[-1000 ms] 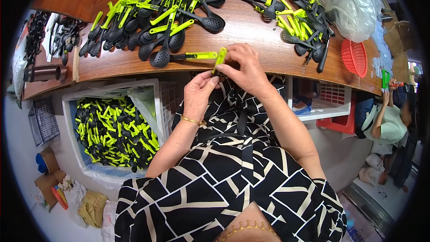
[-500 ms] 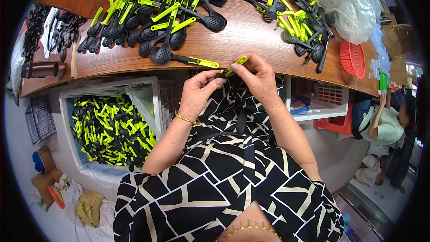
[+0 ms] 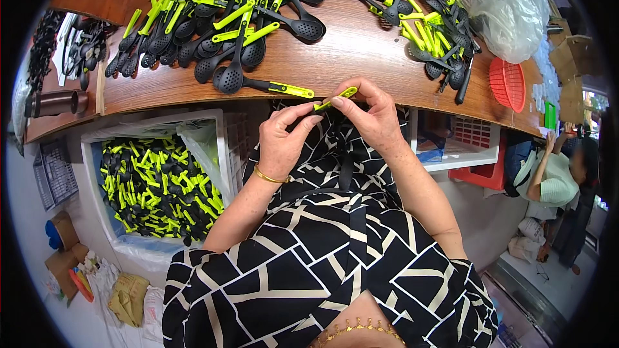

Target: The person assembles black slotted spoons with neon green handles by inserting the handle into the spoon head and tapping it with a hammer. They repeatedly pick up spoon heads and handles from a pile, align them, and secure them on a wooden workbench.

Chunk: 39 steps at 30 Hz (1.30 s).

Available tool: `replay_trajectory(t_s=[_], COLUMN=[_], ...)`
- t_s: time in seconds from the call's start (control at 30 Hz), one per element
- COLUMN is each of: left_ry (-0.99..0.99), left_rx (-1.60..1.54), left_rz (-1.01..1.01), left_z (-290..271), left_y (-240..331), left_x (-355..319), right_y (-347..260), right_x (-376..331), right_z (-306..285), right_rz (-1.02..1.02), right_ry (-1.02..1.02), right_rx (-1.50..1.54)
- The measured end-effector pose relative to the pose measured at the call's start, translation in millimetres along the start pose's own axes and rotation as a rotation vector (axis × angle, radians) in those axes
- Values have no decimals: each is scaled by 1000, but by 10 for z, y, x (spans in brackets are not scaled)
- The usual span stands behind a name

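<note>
Over the near edge of the table, a small green-and-black handle [image 3: 349, 92] is held between my two hands. My left hand [image 3: 282, 140] pinches its dark end between thumb and fingertips. On its green end, my right hand [image 3: 375, 118] has thumb and fingers closed. A black perforated spoon [image 3: 229, 80] with a green-ended handle lies along the table edge, its handle end close to my left fingers. Beyond it is a heap of black spoons with green handles [image 3: 238, 19]. My fingertips hide part of the piece I hold.
A second heap of black and green utensils [image 3: 445, 45] lies at the right, by a red plastic basket [image 3: 507, 85] and clear plastic bags [image 3: 509, 13]. Below left stands a white bin [image 3: 222, 154] full of small green-and-black pieces. Another person [image 3: 556, 177] sits at far right.
The handle has tilted slightly flatter and come down a little between my hands. Both hands keep their hold on it. The view has shifted slightly.
</note>
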<state>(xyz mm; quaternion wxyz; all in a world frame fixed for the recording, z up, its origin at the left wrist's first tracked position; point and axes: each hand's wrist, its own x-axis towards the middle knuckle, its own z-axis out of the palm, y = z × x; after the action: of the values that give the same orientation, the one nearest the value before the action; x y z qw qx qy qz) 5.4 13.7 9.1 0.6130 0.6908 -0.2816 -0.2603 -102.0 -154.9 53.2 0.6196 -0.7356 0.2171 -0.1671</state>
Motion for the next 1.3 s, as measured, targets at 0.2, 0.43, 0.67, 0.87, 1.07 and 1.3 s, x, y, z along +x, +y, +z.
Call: replay_trajectory(t_s=[0.2, 0.43, 0.67, 0.87, 1.07, 1.3], left_ry=[8, -15, 54, -12, -97, -327], left_rx=[113, -201, -467, -513, -449, -346], left_rz=[125, -169, -368, -391, -434, -495], left_z=[-51, -100, -22, -73, -210, -434], left_y=[31, -302, -278, -199, -170, -277], left_x=[-24, -245, -5, 113, 189, 394], right_y=[-5, -37, 68, 127, 116, 141], right_x=[-27, 84, 222, 274, 380, 388], right_z=[33, 205, 176, 265, 363, 372], right_rz=[27, -275, -303, -290, -312, -264], right_ry=[-71, -79, 124, 108, 140, 130], right_rx=[-56, -551, -618, -708, -792, -785])
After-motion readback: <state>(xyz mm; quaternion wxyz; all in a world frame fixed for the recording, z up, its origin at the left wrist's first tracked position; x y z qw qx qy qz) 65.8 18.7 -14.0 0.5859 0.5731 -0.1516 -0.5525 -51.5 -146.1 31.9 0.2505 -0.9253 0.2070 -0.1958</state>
